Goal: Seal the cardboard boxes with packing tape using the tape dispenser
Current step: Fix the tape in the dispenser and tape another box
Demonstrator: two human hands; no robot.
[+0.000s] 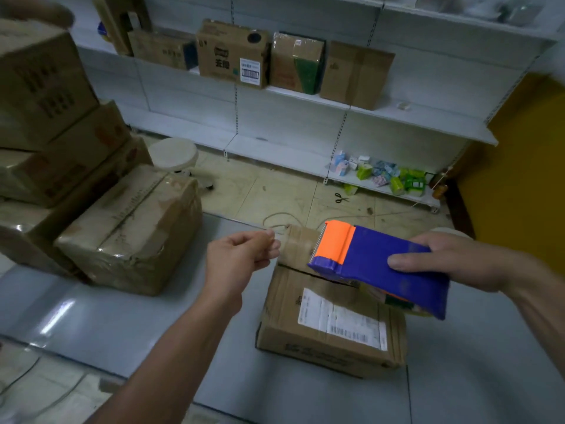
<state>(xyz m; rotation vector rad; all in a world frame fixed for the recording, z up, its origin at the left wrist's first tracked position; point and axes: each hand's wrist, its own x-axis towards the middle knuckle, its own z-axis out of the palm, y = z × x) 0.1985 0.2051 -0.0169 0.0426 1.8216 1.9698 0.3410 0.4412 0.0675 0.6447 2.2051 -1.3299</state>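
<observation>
Looking down from my head, my right hand holds the blue and orange tape dispenser by its back end, with my thumb on top. The dispenser is over the cardboard box; I cannot tell if it touches. The box sits on the grey table and has a white label on top. My left hand pinches the end of the tape with curled fingers. The tape runs from that hand to the orange front, over the far end of the box. A pile of boxes sits on the table to my left. Scissors lie on the floor near the white shelf.
</observation>
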